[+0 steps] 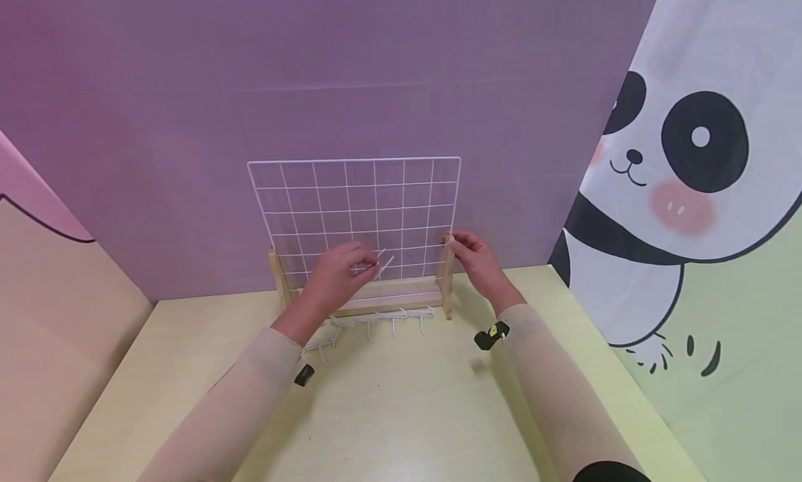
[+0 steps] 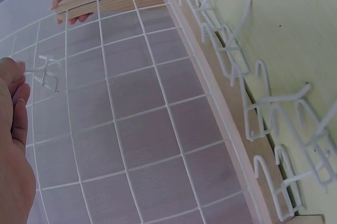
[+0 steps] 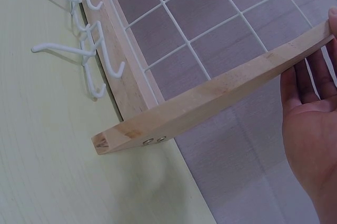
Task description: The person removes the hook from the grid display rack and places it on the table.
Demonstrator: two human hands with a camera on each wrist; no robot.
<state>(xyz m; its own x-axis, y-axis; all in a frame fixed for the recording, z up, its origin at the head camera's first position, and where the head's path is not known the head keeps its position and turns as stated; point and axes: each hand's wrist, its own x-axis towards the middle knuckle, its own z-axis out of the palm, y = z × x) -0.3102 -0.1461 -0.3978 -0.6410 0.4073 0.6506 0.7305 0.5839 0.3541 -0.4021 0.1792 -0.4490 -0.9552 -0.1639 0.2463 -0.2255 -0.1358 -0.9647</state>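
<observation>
My left hand [image 1: 337, 276] pinches the stem of a white wire hook [image 2: 46, 70] between thumb and fingertips. The hook is held in front of the white wire grid panel [image 1: 354, 160], its double prongs turned toward the mesh. That panel stands upright in a wooden stand [image 1: 447, 287]. At the stand's right post my right hand [image 1: 479, 265] grips the upper end, the thumb on the near side and fingers behind, as the right wrist view shows. Several more white hooks [image 1: 397, 315] lie in a row along the stand's front base.
The stand sits on a pale wood-grain table [image 1: 388, 412], close to the purple back wall [image 1: 351, 64]. A panda picture [image 1: 677, 210] covers the wall on the right. A black wrist camera [image 1: 491, 336] is strapped at the right sleeve, another [image 1: 304, 375] at the left.
</observation>
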